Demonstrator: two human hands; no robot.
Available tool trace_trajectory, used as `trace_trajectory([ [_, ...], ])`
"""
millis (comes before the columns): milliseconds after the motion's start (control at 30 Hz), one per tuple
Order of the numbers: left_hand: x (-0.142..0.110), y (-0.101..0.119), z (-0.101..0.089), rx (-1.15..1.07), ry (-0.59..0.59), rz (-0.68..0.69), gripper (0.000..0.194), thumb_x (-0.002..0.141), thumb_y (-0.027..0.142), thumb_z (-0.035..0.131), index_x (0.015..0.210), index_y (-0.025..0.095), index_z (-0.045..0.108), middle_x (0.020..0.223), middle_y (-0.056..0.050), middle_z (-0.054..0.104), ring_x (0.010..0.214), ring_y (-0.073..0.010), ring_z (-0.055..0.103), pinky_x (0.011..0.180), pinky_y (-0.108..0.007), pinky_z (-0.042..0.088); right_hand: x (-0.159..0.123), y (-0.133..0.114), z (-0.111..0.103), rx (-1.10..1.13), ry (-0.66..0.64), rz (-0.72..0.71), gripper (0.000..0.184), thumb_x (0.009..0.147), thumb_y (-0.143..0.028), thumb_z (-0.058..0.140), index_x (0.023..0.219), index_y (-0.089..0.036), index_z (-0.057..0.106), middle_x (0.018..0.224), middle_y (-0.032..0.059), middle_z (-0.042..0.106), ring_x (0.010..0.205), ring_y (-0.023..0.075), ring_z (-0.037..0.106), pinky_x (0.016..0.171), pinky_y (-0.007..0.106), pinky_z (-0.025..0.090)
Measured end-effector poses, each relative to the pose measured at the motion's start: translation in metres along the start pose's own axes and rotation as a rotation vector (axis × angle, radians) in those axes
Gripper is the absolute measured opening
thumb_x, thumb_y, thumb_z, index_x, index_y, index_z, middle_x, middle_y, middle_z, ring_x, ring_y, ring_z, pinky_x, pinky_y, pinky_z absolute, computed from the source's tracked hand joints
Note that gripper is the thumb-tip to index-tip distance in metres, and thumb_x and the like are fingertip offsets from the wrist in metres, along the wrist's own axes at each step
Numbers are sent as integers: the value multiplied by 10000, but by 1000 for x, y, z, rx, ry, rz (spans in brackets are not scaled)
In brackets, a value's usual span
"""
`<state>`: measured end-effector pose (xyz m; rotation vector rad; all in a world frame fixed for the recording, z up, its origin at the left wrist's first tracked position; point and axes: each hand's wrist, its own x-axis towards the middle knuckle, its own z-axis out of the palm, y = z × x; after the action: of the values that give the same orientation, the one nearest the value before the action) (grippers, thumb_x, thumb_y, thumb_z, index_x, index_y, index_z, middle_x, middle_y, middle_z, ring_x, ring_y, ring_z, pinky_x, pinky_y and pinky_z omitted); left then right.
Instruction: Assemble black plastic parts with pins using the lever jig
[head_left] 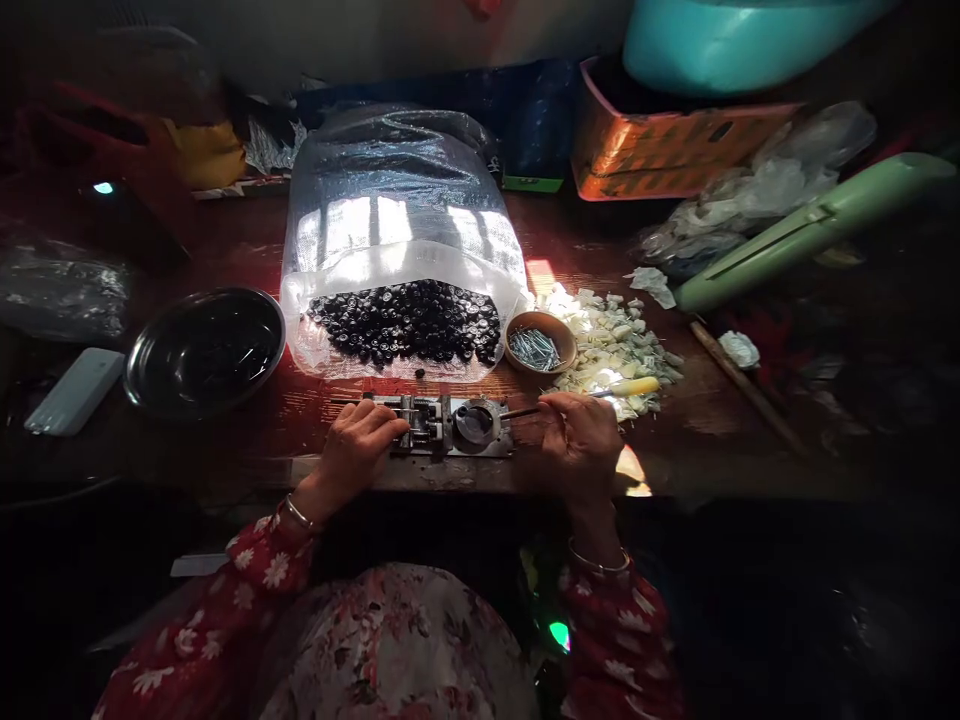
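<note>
A small metal jig [457, 440] with a round recess and a spring-like mechanism lies at the table's front edge. Over its left end, my left hand [356, 440] is closed with fingers bent against the mechanism; the fingertips are partly hidden. My right hand [581, 440] grips a thin rod-like tool with a yellow end [634, 386], and its dark tip points left at the round recess. Just behind the jig, many small round black parts [405, 320] spill from a clear plastic bag [405, 180]. A small bowl [517, 362] of metal pins or nails stands beside them.
Pale small pieces [622, 345] are heaped right of the bowl. A steel basin [150, 390] and a white phone-like object [75, 392] lie left. Farther back are an orange basket [675, 150], a teal container [735, 45], a green tube-like object [817, 230] and a wooden stick [750, 390].
</note>
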<state>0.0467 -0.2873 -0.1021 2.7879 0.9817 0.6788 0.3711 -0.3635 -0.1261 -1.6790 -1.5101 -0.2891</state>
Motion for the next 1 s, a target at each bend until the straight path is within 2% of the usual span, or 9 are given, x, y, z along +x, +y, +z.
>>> trace_trajectory([
  [200, -3, 2, 0, 32, 38, 36, 241, 990, 139, 562, 1102, 240, 749, 1067, -38, 783, 912, -232, 631, 797, -411, 447, 6, 9, -9, -42, -27, -21, 179, 1053, -303, 568, 1039, -256, 740, 1008, 89, 789, 982, 290, 695, 969, 474, 506],
  [333, -7, -1, -4, -32, 88, -80, 193, 988, 180, 594, 1065, 259, 752, 1076, -46, 767, 974, -232, 665, 877, -410, 496, 10, 33, -14, -231, -85, -23, 259, 1062, -385, 551, 1155, -235, 739, 1186, 146, 760, 1161, 356, 631, 1056, 531, 437],
  [467, -10, -8, -10, -102, 171, -191, 152, 1002, 260, 631, 1115, 249, 731, 1109, -72, 726, 1067, -248, 659, 967, -423, 527, 7, 48, -26, -424, -200, -87, 303, 1076, -394, 493, 1060, -230, 747, 1095, 130, 757, 1149, 366, 593, 1080, 573, 372],
  [567, -14, -15, -12, -101, 149, -213, 294, 994, 361, 679, 1259, 235, 694, 1250, -100, 692, 1153, -282, 623, 1025, -459, 516, -4, 43, -47, -480, -257, -149, 329, 1085, -401, 470, 997, -243, 745, 967, 107, 751, 1046, 338, 598, 1015, 516, 397],
  [667, -17, -22, -12, -81, 93, -211, 489, 967, 494, 712, 1377, 234, 648, 1395, -125, 641, 1260, -327, 572, 1093, -497, 476, -25, 29, -76, -460, -409, -161, 361, 1089, -409, 474, 921, -235, 742, 839, 83, 737, 878, 285, 606, 822, 404, 433],
  [733, -20, -26, -10, -78, 69, -188, 575, 958, 550, 709, 1431, 234, 622, 1448, -135, 615, 1313, -344, 546, 1124, -508, 445, -41, 19, -94, -307, -550, -100, 397, 1089, -443, 480, 876, -235, 743, 781, 61, 732, 789, 245, 631, 744, 356, 444],
  [833, -23, -30, -7, -58, 38, -159, 629, 970, 602, 669, 1482, 246, 588, 1487, -137, 599, 1343, -353, 529, 1134, -520, 408, -57, 4, -112, 34, -832, 108, 415, 1084, -511, 468, 950, -251, 762, 766, 26, 737, 670, 191, 668, 650, 300, 468],
  [900, -25, -32, -4, -28, 18, -145, 646, 982, 637, 629, 1500, 255, 572, 1507, -139, 591, 1356, -357, 520, 1133, -526, 379, -59, -2, -116, 190, -998, 263, 425, 1072, -541, 462, 975, -253, 759, 704, 8, 702, 593, 177, 644, 587, 288, 448],
  [1000, -28, -34, 2, 19, -1, -114, 670, 1006, 657, 569, 1525, 235, 546, 1537, -159, 574, 1380, -372, 502, 1134, -535, 331, -52, -4, -113, 367, -1142, 449, 483, 1056, -593, 456, 910, -230, 740, 645, 4, 630, 558, 163, 565, 540, 277, 409],
])
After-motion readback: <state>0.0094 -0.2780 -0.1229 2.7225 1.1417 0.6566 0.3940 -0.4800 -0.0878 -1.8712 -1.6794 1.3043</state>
